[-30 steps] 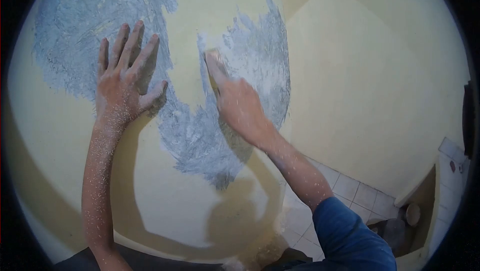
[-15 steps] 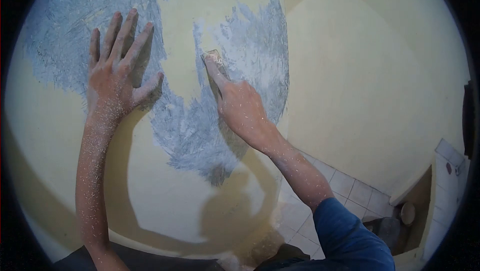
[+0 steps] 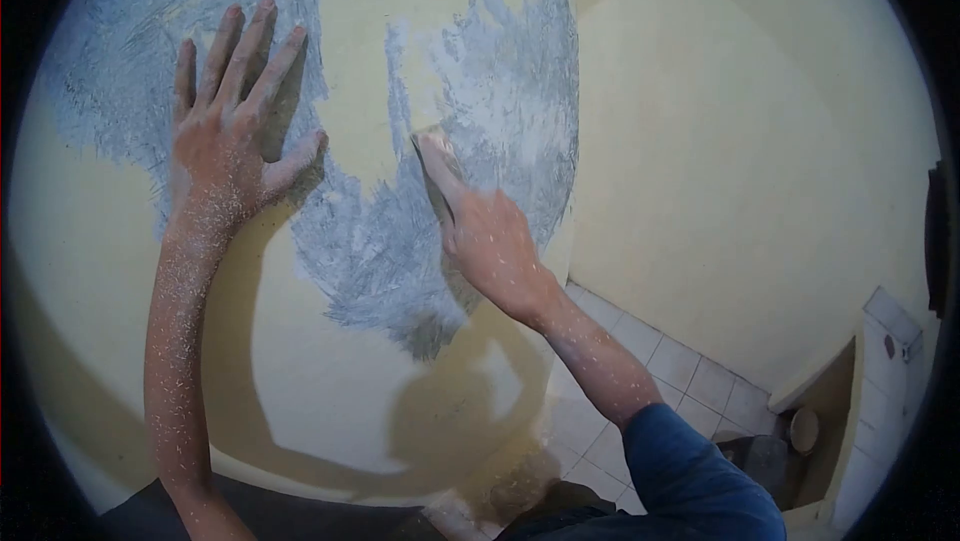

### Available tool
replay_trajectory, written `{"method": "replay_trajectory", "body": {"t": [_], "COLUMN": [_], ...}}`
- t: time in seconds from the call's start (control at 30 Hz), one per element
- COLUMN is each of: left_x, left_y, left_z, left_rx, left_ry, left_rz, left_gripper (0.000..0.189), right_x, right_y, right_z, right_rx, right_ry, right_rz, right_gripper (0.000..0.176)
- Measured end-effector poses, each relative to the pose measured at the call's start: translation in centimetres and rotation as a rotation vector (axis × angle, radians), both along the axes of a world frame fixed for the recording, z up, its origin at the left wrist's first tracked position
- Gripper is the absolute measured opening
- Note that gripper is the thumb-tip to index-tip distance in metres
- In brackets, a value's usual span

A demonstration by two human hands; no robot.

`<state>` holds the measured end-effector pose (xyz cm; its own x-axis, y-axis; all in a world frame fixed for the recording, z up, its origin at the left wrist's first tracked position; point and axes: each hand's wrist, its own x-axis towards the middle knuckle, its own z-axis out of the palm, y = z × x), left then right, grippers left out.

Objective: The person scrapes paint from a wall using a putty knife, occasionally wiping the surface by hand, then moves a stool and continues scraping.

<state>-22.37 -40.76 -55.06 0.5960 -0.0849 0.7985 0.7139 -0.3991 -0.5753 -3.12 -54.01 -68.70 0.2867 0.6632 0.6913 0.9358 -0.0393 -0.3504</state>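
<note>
Nearest, at the low right: a blue sleeve, and beyond it a bare forearm flecked with pale dust. Under that arm, pale floor tiles, with a round pot farther right in the corner.

Farther up, the right hand, seen from the back, pressing a tan block flat against the yellow wall. Forefinger stretched along the block; other fingers tucked behind the hand, so cannot tell how they lie. Block sitting at the left edge of the right-hand lobe of the grey patch, where the yellow coat is scraped off.

To the left, at about the same depth, the left hand, palm flat on the wall, fingers spread wide and pointing up, thumb out to the right. Holding nothing; lying across the border between the grey patch and a strip of yellow. Wrist and forearm below it speckled with white dust.

Against half a second ago: block and right hand drawn lower down the patch, with a whitish smear just above the block. Left hand planted on the same spot of wall, though higher in the view, since the whole wall has slid upward a little. More tiles showing at the lower right.
</note>
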Motion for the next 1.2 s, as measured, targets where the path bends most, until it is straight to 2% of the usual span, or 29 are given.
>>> {"method": "replay_trajectory", "body": {"t": [0.07, 0.17, 0.27, 0.47, 0.57, 0.67, 0.8, 0.87, 0.97, 1.07, 1.17, 1.2], "left_x": [0.3, 0.6, 0.7, 1.1, 1.5, 1.4, 1.6, 1.7, 1.7, 2.0, 2.3, 2.5], "left_y": [0.0, 0.3, 0.2, 0.0, -0.3, -0.8, -1.1, -1.2, -0.8, -0.6, -0.7, -0.6], "left_z": [-0.2, -0.5, -0.6, -1.2, -1.4, -1.3, -1.9, -1.8, -1.8, -1.7, -2.0, -1.9], "left_rx": [-0.002, -0.001, 0.005, 0.025, 0.005, 0.002, 0.006, -0.004, -0.053, -0.031, -0.052, -0.051], "left_ry": [-0.001, 0.016, 0.020, 0.038, 0.047, 0.055, 0.057, 0.052, 0.056, 0.056, 0.062, 0.064], "left_rz": [0.009, -0.008, -0.012, -0.040, -0.034, -0.044, -0.064, -0.072, -0.071, -0.066, -0.090, -0.096], "left_gripper": [0.084, 0.084, 0.084, 0.085, 0.085, 0.084, 0.082, 0.083, 0.083, 0.082, 0.084, 0.085], "right_x": [0.0, -0.7, -0.6, -0.2, -0.5, -0.6, -0.1, -0.2, 0.4, 1.1, 0.7, 0.8], "right_y": [0.3, -0.2, 0.4, 0.8, 0.8, 0.2, 0.3, -0.4, 0.0, 0.8, 0.0, 0.1], "right_z": [1.1, -0.5, -0.1, -2.1, 2.4, -1.1, -0.5, 2.5, -1.2, 0.1, -0.4, -0.3], "right_rx": [0.016, -0.170, -0.060, -0.026, 0.064, -0.040, 0.026, -0.042, -0.073, 0.081, -0.063, -0.031], "right_ry": [-0.005, 0.052, 0.044, 0.033, 0.022, 0.009, 0.063, 0.103, 0.033, -0.017, 0.051, 0.063], "right_rz": [-0.001, -0.013, 0.003, 0.014, 0.004, 0.001, 0.039, 0.022, -0.021, 0.000, -0.038, -0.026], "right_gripper": [0.081, 0.082, 0.082, 0.083, 0.083, 0.083, 0.083, 0.082, 0.080, 0.078, 0.078, 0.078]}}
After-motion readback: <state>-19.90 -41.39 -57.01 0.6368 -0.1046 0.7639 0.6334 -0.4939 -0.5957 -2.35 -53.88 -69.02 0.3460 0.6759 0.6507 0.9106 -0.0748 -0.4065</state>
